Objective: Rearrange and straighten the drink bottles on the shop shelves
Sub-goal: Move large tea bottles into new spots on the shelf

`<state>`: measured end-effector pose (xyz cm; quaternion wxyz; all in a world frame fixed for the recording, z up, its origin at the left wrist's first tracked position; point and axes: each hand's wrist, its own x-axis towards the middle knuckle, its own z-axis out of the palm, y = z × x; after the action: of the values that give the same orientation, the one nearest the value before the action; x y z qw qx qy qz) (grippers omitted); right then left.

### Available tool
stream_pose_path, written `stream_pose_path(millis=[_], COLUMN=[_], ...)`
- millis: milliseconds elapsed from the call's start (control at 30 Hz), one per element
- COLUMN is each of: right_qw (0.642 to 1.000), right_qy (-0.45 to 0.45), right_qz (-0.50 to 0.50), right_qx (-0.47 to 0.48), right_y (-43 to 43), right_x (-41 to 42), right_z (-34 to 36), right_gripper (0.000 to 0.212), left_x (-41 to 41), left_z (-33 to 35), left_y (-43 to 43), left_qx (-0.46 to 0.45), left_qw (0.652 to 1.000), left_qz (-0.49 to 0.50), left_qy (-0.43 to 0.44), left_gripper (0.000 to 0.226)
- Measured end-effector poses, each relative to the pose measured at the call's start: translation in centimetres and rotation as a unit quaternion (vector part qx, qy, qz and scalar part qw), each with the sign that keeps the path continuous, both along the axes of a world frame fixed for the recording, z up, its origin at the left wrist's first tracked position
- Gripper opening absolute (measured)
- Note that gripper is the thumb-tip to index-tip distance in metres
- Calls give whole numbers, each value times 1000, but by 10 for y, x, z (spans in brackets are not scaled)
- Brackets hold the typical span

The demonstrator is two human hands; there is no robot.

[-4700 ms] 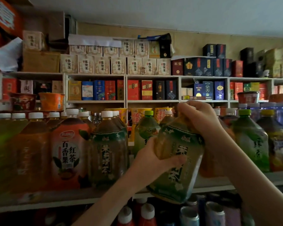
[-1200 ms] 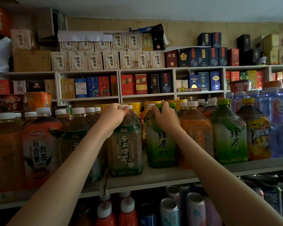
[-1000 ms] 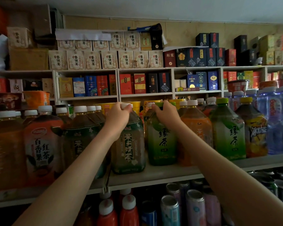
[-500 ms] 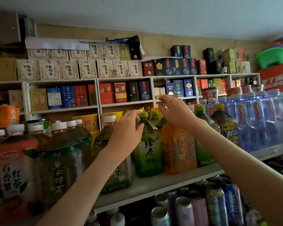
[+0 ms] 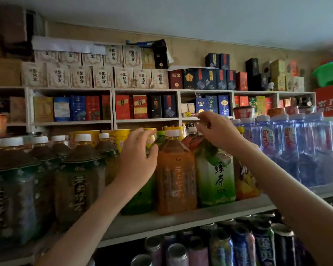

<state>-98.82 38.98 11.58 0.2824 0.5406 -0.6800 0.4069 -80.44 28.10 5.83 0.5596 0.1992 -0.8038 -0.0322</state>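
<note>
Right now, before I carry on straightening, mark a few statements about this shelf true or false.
1. The orange bottle beside the green tea bottle has a white cap. True.
2. The blue water bottles stand left of the orange bottle. False: they stand to its right.
3. Cans fill the level below the shelf. True.
4. The left hand and right hand are down at the cans. False: both are up near the bottle tops.

Orange tea bottle [image 5: 176, 175] with white cap [image 5: 172, 133], green-and-white bottle [image 5: 215, 175], translucent blue water bottles [image 5: 296, 146], cream boxes [image 5: 102, 76]
</note>
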Motion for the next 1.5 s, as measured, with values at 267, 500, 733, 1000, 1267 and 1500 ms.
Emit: stream_pose_path(millis=[267,500,733,1000,1267,1500], right_qw=[987,977,979,979,966,945], right_qy=[-121,-154,-146,-121,-164,-200], right_qz=[101,146,125,128,159,249], right_qx=[27,-22,-63,-102,-123,-67], right_y=[1,-4,1,23,46,34], right_x=[-44,-48,-47,-33,-11,38], right_z=[-22,-36,-36,-13,8,7], right_gripper=[40,32,30,28,39,42], left_x=[-48,-51,-54,-59,-51,13], left_z=[-3,-4,-9,-12,-15,10], left_y=[34,27,21,18,26,45], left_qx=[95,170,163,155,162,144], left_qw=[995,974,978,983,981,976], left_qz=[-37,-30,-10,-24,-87,-163], left_qy=[-19,-144,-129,-95,-58,11], left_gripper=[57,110,106,102,65,39])
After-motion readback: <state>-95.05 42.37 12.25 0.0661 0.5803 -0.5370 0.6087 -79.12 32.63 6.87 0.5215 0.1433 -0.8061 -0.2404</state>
